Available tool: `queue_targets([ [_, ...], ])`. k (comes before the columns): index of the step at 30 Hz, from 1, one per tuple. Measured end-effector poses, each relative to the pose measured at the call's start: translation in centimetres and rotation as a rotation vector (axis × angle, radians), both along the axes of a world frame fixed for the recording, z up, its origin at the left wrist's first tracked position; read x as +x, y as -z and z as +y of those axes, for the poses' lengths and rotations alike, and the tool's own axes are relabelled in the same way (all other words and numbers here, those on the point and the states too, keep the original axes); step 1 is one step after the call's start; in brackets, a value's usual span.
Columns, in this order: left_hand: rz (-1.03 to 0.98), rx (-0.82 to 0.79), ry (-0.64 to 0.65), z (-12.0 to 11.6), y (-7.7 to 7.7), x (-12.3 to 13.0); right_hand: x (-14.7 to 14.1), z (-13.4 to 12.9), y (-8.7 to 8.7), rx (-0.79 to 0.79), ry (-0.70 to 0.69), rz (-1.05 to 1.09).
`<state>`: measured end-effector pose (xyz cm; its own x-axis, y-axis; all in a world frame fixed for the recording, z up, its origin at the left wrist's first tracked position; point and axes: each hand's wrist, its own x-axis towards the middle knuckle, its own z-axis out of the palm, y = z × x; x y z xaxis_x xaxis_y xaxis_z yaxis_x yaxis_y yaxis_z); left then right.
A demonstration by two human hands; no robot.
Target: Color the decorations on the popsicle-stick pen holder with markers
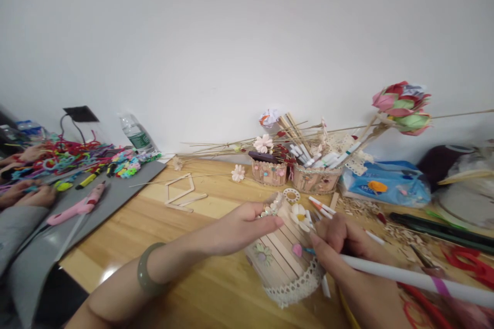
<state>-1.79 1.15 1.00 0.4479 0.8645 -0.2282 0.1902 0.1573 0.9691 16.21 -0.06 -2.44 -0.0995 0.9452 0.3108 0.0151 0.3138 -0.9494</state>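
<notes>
My left hand point(247, 227) grips the upper rim of a craft-stick holder point(283, 244), which leans over the table. White lace point(295, 285) runs along one edge of it, with pearl-like beads at the other. A white daisy point(299, 216), a pale green flower point(263, 254) and a pink heart point(297, 250) decorate its side. In my right hand point(347, 244) is a white marker point(405, 276) with a purple band. Its blue tip reaches the sticks just beside the heart. My right fingers wrap the marker close to the holder; some of them are hidden.
Behind stand two decorated stick holders point(317, 180) filled with pens and sticks. Paper flowers point(403, 105), a blue tissue pack point(386, 182) and wood shavings lie right. Loose craft sticks point(180, 190) lie left. A pink glue gun point(79, 208) and another person's hands point(29, 193) are on the grey mat.
</notes>
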Motion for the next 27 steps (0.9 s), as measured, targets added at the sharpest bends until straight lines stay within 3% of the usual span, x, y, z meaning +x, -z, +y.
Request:
queue_targets([
  [4,-0.02,-0.021,-0.002,0.02,0.02,0.01,-0.17,0.04,0.01,-0.016,0.0,0.06],
  [11,-0.018,-0.012,0.004,-0.09,-0.1,0.07,0.13,0.05,0.04,-0.019,-0.064,-0.029],
  [27,-0.034,-0.018,0.007,-0.06,-0.07,0.08,0.03,-0.18,-0.23,-0.025,0.005,-0.046],
])
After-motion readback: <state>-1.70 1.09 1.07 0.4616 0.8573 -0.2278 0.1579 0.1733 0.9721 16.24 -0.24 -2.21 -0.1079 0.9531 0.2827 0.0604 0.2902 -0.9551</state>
